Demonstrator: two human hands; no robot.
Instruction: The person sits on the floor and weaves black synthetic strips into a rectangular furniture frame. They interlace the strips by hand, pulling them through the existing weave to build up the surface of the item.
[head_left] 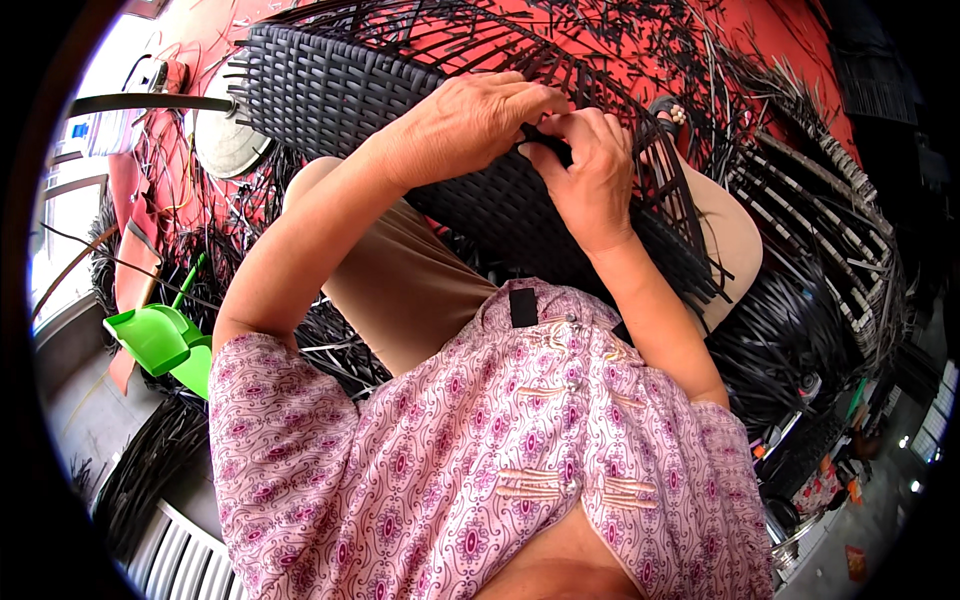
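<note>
A black woven panel of flat plastic strips lies tilted across my lap, with long unwoven strip ends fanning out beyond its far edge. My left hand rests over the panel's upper edge, its fingers bent and pinched together on a black strip. Close beside it, my right hand has thumb and fingers closed on a short dark length of black strip at the same edge. The fingertips of both hands nearly meet. Exactly how the strip passes between them is partly hidden by the fingers.
Cut black strips lie scattered over the red ground covering. A green dustpan is at the left, below a pale round disc. Bundled black strips and a black-and-white bundle crowd the right. White slats show at lower left.
</note>
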